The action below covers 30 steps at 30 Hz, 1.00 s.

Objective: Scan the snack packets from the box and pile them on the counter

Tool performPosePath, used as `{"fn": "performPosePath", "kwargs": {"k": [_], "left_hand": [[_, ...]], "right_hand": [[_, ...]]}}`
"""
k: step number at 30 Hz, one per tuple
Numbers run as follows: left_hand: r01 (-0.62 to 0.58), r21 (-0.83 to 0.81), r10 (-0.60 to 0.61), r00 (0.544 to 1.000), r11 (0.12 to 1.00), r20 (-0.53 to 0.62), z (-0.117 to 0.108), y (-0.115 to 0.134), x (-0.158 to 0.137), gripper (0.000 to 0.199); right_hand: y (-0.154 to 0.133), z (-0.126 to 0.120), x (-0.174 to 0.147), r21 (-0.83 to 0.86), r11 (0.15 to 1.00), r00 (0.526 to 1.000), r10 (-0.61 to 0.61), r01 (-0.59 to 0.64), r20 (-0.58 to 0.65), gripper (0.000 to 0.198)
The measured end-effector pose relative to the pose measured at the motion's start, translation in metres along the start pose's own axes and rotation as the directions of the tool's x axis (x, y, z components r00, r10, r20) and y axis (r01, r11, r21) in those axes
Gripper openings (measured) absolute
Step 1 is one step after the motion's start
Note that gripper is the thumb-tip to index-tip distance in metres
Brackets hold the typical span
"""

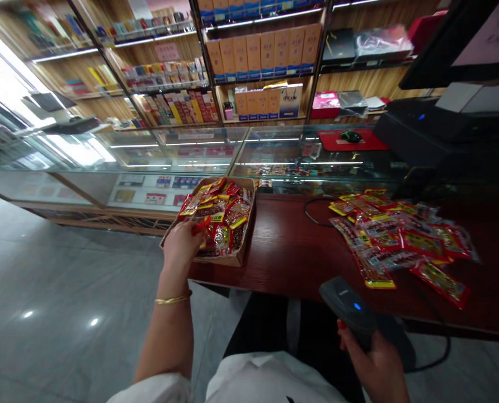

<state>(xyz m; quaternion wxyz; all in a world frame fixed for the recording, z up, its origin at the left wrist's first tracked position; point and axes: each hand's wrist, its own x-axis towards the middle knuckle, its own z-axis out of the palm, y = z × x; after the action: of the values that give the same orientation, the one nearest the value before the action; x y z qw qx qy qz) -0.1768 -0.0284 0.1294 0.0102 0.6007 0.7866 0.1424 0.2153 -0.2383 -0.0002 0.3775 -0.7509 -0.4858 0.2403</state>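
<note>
My left hand (183, 242) reaches over the near left edge of an open cardboard box (249, 235) heaped with red and yellow snack packets (224, 204). Its fingers are closed on a red snack packet (202, 225) at the top of the heap; the fingertips are partly hidden. Lower right, my right hand (371, 358) grips a dark barcode scanner (348, 305) by its handle, and a blue light glows on top. Beyond the scanner, a loose pile of similar clear and red packets (394, 235) lies on the dark wooden desk (289, 240).
Behind the desk runs a glass display counter (199, 148), with a mouse (351, 136) on a red mat (333, 144). A monitor (446, 50) and dark equipment (434, 134) stand at right. A scanner cable (436, 358) trails near the desk edge. Stocked shelves (266, 78) line the wall.
</note>
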Motion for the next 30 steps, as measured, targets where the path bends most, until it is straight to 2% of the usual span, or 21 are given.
{"fn": "performPosePath", "kwargs": {"k": [1,2,3,5,7,8,10,11,14,17,22,30], "left_hand": [[-0.006,-0.169,-0.005,0.998,0.986,-0.061,-0.003,0.008,-0.005,0.03],[-0.023,-0.366,-0.015,0.995,0.93,-0.099,-0.004,0.018,-0.012,0.033],[-0.033,-0.565,-0.023,0.995,0.824,-0.092,-0.002,0.031,-0.019,0.037],[0.027,-0.863,0.027,0.999,0.504,0.047,0.012,0.063,-0.035,0.04],[0.189,-0.961,0.177,0.958,0.201,0.226,0.039,0.1,-0.052,0.038],[0.271,-0.957,0.258,0.922,0.099,0.288,0.056,0.118,-0.059,0.038],[0.386,-0.922,0.365,0.863,-0.029,0.349,0.093,0.147,-0.07,0.038],[0.417,-0.906,0.389,0.848,-0.071,0.36,0.111,0.159,-0.074,0.04],[0.453,-0.877,0.374,0.85,-0.162,0.371,0.15,0.178,-0.08,0.048],[0.454,-0.862,0.346,0.864,-0.226,0.365,0.168,0.18,-0.078,0.053],[0.461,-0.856,0.371,0.856,-0.236,0.359,0.174,0.175,-0.076,0.051],[0.448,-0.865,0.363,0.863,-0.226,0.352,0.179,0.177,-0.075,0.066]], "right_hand": [[0.001,0.0,0.0,-0.014,1.0,1.0,0.001,-0.001,-0.008,0.069],[0.002,0.0,0.0,-0.023,1.0,1.0,0.0,0.0,-0.009,0.069],[0.004,0.0,0.002,-0.026,1.0,1.0,-0.005,0.005,-0.002,0.068],[0.007,-0.001,0.006,-0.024,0.999,0.999,-0.028,0.028,0.019,0.065],[0.007,-0.004,0.011,-0.014,0.998,0.998,-0.06,0.06,0.036,0.061],[0.006,-0.006,0.013,-0.003,0.997,0.996,-0.073,0.073,0.042,0.06],[0.003,-0.01,0.015,0.026,0.995,0.994,-0.095,0.093,0.052,0.055],[0.002,-0.012,0.015,0.042,0.994,0.993,-0.107,0.104,0.059,0.053],[0.0,-0.017,0.011,0.066,0.99,0.99,-0.127,0.123,0.057,0.048],[0.001,-0.018,0.007,0.056,0.993,0.994,-0.105,0.102,0.043,0.048],[0.001,-0.014,0.002,0.034,0.995,0.995,-0.092,0.091,0.027,0.051],[0.004,-0.012,0.001,0.025,0.995,0.995,-0.093,0.092,0.042,0.05]]}}
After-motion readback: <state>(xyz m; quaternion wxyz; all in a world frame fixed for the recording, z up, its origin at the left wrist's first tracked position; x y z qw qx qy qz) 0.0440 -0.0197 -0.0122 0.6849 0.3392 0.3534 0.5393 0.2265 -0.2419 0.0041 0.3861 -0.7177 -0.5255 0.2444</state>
